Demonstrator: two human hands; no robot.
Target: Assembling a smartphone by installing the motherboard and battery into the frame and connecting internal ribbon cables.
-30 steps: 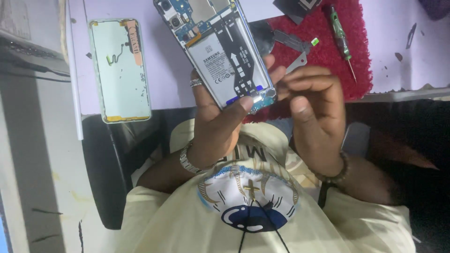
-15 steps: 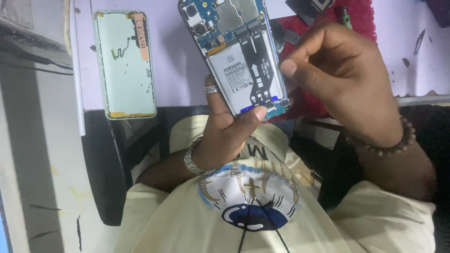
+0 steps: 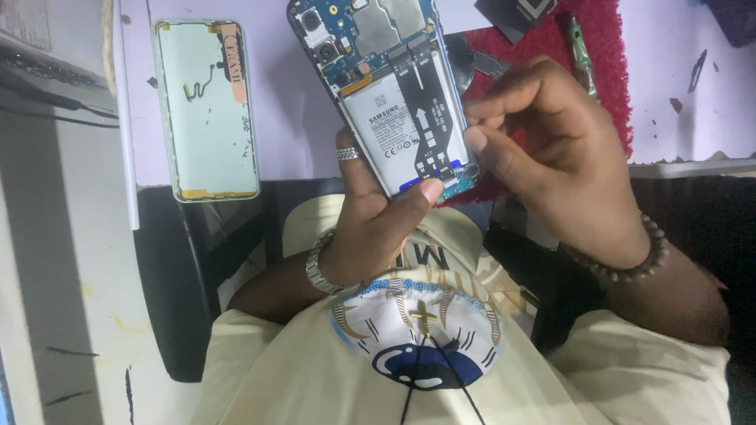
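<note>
Since the earlier frame, the opened phone [image 3: 394, 102] sits closer and larger in view, gripped from below by the left hand [image 3: 378, 220], thumb pressing its lower edge. Beside it, the right hand [image 3: 551, 157] curls, fingertips pinched at the phone's right rim; anything pinched stays hidden.

I've 1 view: head cam, looking steeply down, close on hands; tabletop [image 3: 299, 118] fills 12 o'clock, torso at 6.
</note>
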